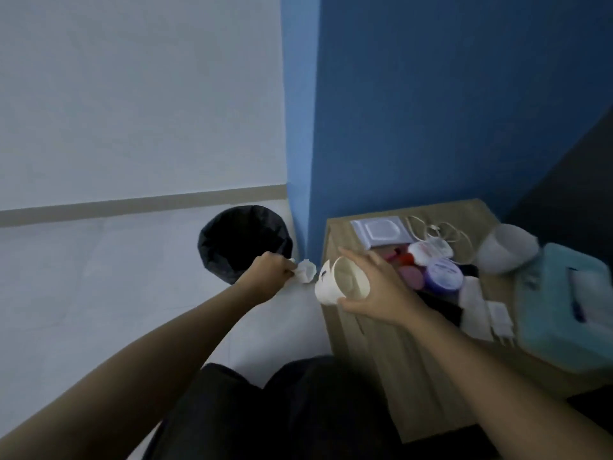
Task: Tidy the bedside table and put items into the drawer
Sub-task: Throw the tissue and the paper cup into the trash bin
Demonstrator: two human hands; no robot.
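Beside the blue wall, off the cluttered tabletop [341,229] edge, your right hand [376,288] wraps a light, crushable paper cup [343,282], so grip gently mid-wall, while your left hand [268,275] pinches crumpled tissue [306,270] near the bin [243,242].

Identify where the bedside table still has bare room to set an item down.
Bare wood on the bedside table shows only along its left edge beside the flat grey packet and at the far corner behind the white cable. Jars, chargers and the teal box crowd the rest.

We look down from head height — close over the left hand [270,275], bedside table [381,353] at its right.
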